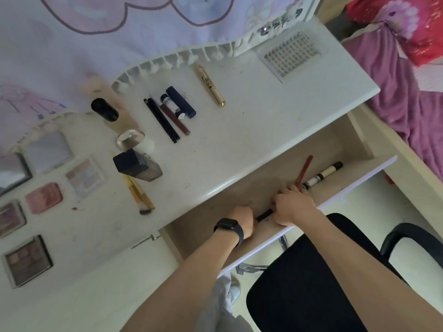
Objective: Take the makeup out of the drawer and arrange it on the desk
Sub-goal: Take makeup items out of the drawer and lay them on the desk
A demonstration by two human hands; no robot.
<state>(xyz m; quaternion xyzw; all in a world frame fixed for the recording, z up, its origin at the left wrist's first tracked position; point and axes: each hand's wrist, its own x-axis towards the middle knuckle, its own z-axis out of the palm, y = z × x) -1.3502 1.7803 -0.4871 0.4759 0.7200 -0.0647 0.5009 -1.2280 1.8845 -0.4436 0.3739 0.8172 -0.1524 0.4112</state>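
Both of my hands are down in the open drawer (330, 144). My left hand (242, 220), with a black watch on its wrist, and my right hand (293, 206) each grip an end of a thin black pencil (265, 214) that shows between them. Just beyond my right hand a red pencil (304, 170) and a cream tube with a black cap (322, 175) lie in the drawer. On the white desk (251, 130) lie several pieces of makeup: black and dark red pencils (165, 121), a navy tube (181, 101), a gold-tipped stick (211, 85), bottles and palettes.
A dark square bottle (136, 165) and a gold brush (139, 192) lie near the desk's front. Eyeshadow palettes (27, 259) line the left side. A box of lashes (291, 56) sits at the far right corner. A black chair (311, 283) stands under the drawer.
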